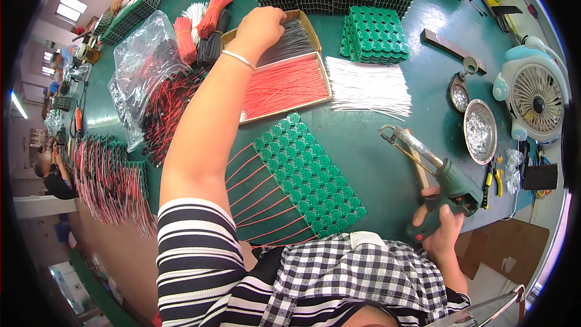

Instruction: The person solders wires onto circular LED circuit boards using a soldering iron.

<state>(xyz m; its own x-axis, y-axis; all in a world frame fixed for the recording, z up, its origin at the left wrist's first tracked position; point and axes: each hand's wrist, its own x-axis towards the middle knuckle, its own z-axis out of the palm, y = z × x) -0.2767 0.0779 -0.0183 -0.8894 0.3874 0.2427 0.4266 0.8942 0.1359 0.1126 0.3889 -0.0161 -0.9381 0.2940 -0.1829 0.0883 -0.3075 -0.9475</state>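
Note:
My right hand (442, 227) is wrapped round the green handle of a soldering gun (457, 191), its metal tip pointing up and left over the table. My left arm stretches far forward, and my left hand (261, 27) is over the box of black wires (293, 39); its fingertips are hidden behind the hand. Nearer me, a cardboard box holds red wires (284, 88). A green circuit board panel (308, 175) of round units lies in front of me, with several red wires (260, 206) reaching out from its left edge.
White wires (369, 88) lie right of the boxes, below stacked green panels (375, 33). A metal dish (480, 130), a small fan (535, 100) and yellow-handled pliers (498, 180) are at the right. A plastic bag (145, 54) and wired panels (109, 172) lie left. Other people work at far left.

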